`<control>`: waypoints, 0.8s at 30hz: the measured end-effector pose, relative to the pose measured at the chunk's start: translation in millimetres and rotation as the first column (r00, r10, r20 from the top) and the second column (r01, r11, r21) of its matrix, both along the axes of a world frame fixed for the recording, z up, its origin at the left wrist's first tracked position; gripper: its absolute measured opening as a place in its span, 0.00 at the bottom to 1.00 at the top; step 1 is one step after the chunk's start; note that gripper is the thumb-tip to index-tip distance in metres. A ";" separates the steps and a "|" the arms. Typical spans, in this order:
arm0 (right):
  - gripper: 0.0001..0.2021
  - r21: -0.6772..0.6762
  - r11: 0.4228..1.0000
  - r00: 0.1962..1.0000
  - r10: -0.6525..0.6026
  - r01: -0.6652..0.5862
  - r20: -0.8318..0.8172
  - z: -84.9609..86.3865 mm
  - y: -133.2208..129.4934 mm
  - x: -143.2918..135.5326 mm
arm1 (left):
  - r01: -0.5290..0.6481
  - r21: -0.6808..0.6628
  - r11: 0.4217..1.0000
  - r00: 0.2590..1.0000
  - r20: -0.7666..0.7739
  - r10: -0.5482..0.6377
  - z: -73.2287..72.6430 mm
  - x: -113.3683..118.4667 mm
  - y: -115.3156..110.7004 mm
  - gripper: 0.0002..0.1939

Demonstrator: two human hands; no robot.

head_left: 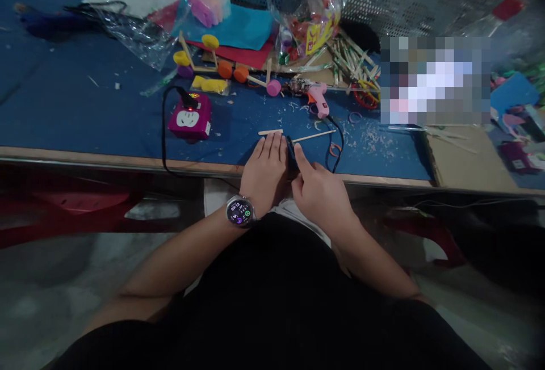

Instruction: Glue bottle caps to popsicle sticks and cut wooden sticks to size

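Two pale wooden sticks lie on the blue tabletop, and it's their lie against the hands that catches the eye. The shorter flat wooden stick sits just beyond the fingertips of the bare left hand, its long axis running side to side, across the line of those fingers. The longer, thin wooden stick is over on the right: its near end is close to the right index fingertip, and from there it slants outward to the right and slightly away from the body, so the bare right hand is clearly the nearer one to it. Between the two hands runs a slim black object, pointing away from the person, almost square to both sticks; what it is, I can't make out from over here. And the hands themselves: the left is palm down, fingers straight and close together, and whether anything is pinned beneath it I can't tell. The right has its index finger stretched out and the others curled under; whether they grip the black piece is hidden. Off past the longer stick rests a pink glue gun, its black cable looping down beyond the stick's far end.
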State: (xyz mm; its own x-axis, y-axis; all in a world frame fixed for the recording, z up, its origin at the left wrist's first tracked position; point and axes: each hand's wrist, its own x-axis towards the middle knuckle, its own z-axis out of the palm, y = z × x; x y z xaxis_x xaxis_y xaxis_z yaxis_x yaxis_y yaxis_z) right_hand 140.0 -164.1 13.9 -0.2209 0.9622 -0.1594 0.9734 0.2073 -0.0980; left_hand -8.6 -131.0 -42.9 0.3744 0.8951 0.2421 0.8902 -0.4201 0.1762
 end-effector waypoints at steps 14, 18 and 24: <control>0.37 0.005 1.000 1.000 -0.008 0.008 -0.022 -2.4 6.9 -3.7 | 0.017 -0.004 1.000 1.000 0.025 -0.017 -1.9 -3.5 3.7 0.32; 0.37 0.001 1.000 1.000 -0.011 0.011 -0.007 -0.7 -1.8 -0.3 | 0.018 0.002 1.000 1.000 -0.003 -0.018 -2.1 -2.9 4.5 0.33; 0.38 -0.026 1.000 1.000 -0.016 0.016 0.002 3.2 -15.6 2.3 | 0.021 0.020 1.000 0.999 0.041 -0.022 -3.3 -2.2 3.0 0.37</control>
State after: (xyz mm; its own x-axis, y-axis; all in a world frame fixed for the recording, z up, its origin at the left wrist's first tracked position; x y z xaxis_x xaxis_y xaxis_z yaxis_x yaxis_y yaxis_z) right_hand 142.3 -179.6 17.2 -0.2057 0.9611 -0.1843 0.9766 0.1896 -0.1015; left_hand -10.7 -128.0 -46.1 0.3829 0.8819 0.2751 0.8730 -0.4429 0.2044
